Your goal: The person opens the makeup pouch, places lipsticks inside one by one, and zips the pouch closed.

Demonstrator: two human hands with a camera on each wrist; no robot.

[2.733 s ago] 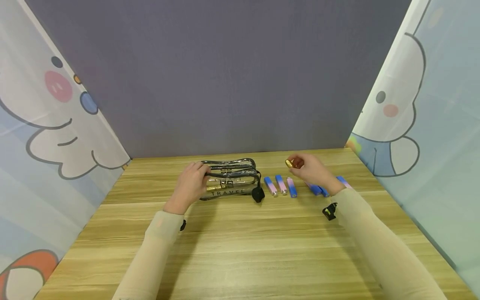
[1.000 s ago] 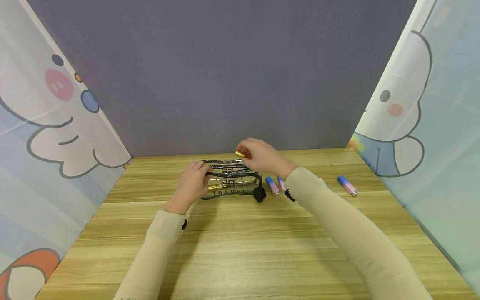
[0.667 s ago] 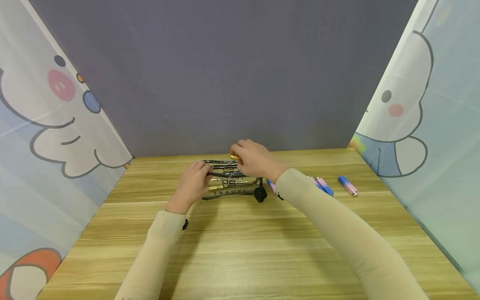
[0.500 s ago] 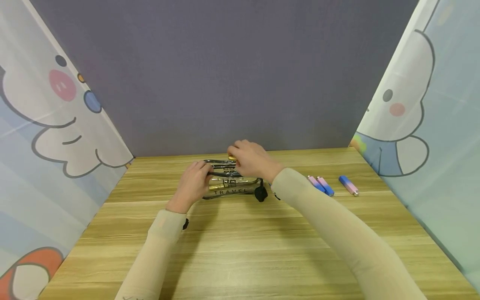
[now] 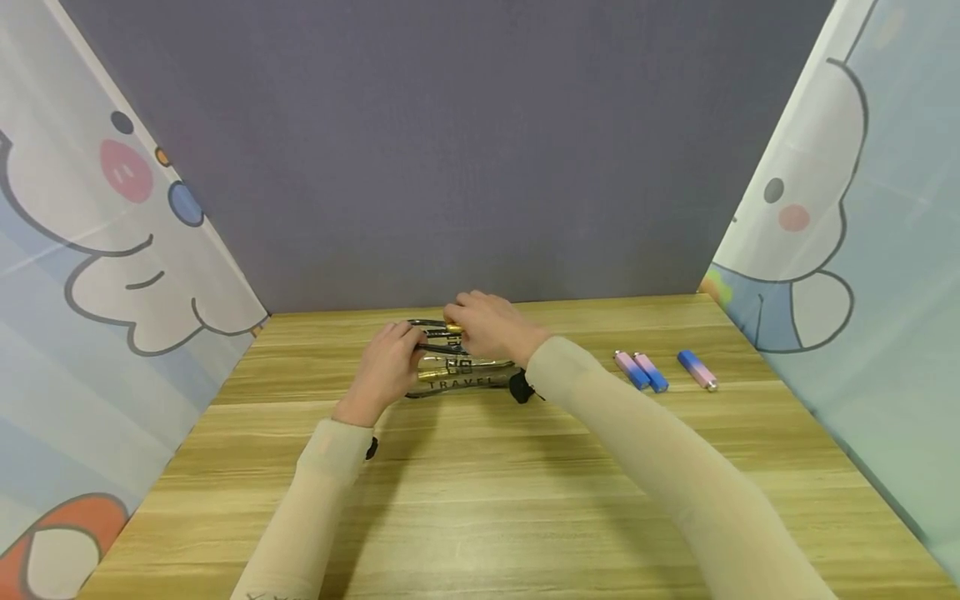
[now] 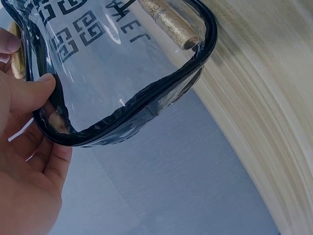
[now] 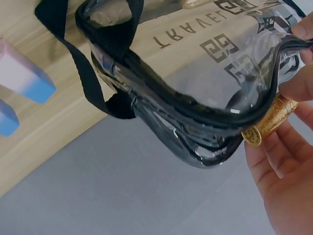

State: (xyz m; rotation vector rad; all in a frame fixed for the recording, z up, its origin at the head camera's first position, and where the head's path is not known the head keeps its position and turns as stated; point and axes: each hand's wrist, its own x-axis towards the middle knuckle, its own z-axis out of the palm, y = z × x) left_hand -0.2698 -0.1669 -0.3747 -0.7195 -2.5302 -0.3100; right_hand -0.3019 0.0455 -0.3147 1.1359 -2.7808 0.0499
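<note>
A clear travel pouch (image 5: 462,384) with black trim and the word TRAVEL lies at the back of the table. My left hand (image 5: 384,367) pinches the black edge at its left end, thumb on the near side in the left wrist view. Inside lies one gold lipstick-like tube (image 6: 176,28). A second gold tube (image 7: 272,121) is pinched in my right hand (image 5: 491,325), against the pouch's upper black edge. Whether its far end is inside the opening, I cannot tell. A black strap (image 7: 88,85) hangs at the pouch's right end.
Two pink-and-blue tubes (image 5: 641,372) lie side by side right of my right forearm, and another pink-and-blue tube (image 5: 697,371) lies farther right. A dark grey panel (image 5: 480,167) stands behind the wooden table (image 5: 465,508); printed curtains (image 5: 810,208) flank it.
My right hand has carried the gold tube leftward from the table's right side, then down to the pouch opening. Its forearm now covers several pink-and-blue tubes. My left hand keeps its grip.
</note>
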